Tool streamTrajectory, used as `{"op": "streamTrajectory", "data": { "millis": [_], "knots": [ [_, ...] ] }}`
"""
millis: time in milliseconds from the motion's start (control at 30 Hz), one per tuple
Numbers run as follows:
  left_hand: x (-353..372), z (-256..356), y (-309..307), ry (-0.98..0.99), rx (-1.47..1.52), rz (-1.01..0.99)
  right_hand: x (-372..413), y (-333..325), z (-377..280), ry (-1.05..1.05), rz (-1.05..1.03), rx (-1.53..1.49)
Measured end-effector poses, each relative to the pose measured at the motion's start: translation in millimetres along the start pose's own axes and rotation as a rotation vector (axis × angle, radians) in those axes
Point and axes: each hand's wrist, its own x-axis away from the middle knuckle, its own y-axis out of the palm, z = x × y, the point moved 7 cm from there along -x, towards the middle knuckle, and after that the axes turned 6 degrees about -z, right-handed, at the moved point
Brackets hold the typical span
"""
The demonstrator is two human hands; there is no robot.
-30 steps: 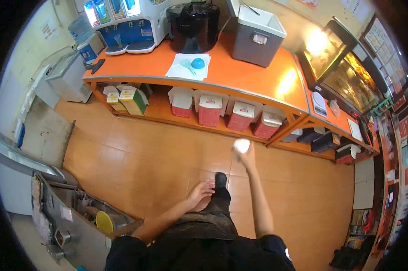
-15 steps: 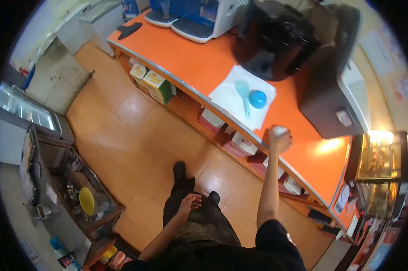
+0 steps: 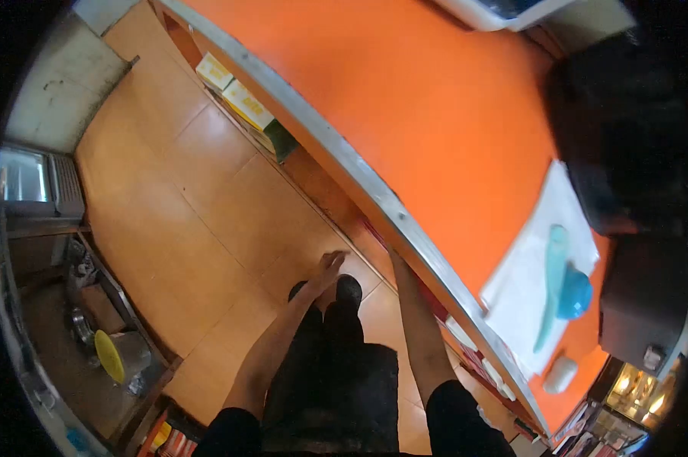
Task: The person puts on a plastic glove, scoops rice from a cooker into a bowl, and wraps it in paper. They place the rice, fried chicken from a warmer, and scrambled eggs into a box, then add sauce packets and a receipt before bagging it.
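Observation:
My left hand [image 3: 331, 266] hovers over the floor in front of the shelf, its fingers loosely stretched and nothing visible in them. My right forearm [image 3: 416, 327] reaches beneath the counter's metal edge [image 3: 401, 217], which hides the hand and whatever it touches. On the orange counter [image 3: 428, 114], white paper sheets [image 3: 512, 286] bear a light-blue spatula-like tool [image 3: 555, 282] and a blue round object [image 3: 575, 295]. A small white rounded object [image 3: 561, 375] rests beside the sheets, near the counter's edge.
Yellow-and-white boxes [image 3: 245, 105] stand on the shelf under the counter. A large black appliance [image 3: 626, 137] and a dark box [image 3: 641, 297] occupy the counter's far side. At left, a low cabinet holds a yellow-rimmed container [image 3: 112, 356].
My right hand has let go of the small white object on the counter and moved below the edge. My left hand has risen toward the shelf. The view has shifted closer to the counter.

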Motion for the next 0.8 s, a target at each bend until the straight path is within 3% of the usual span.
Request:
{"op": "streamTrajectory", "data": {
  "millis": [33, 67, 300, 800],
  "knots": [
    [-38.3, -18.8, 4.9, 0.02, -0.035, 0.09, -13.5, 7.5, 8.0, 0.025, 0.002, -0.025],
    [-52.5, 15.9, 7.1, -0.011, 0.077, 0.019, -23.6, 12.0, 13.2, 0.036, 0.005, -0.048],
    [-139.9, 57.2, 35.6, -0.081, 0.216, 0.343, -28.9, 20.3, 21.2, 0.071, -0.015, -0.168],
    [-117.9, 52.2, 28.7, -0.047, 0.677, 0.302, 26.2, -23.0, 8.1, 0.098, -0.039, -0.329]
  ]
}}
